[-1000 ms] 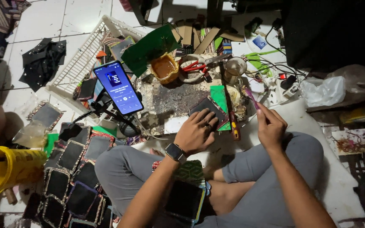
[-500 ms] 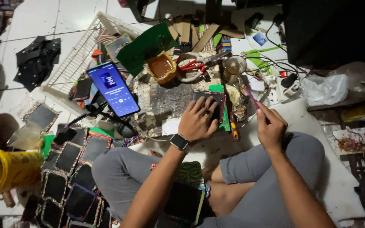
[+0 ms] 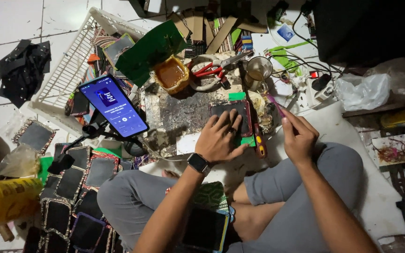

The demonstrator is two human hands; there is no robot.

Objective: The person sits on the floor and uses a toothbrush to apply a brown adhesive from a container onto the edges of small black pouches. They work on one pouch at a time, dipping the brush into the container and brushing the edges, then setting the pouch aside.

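On the floor between the person's crossed legs, the left hand presses flat, fingers spread, on a dark rectangular panel lying on the glue-stained board. The right hand pinches a thin pink brush — tip raised near the metal cup. Judging by the stack of trimmed panels at the left, many are finished; this one seems mid-gluing — the orange glue tub sits open
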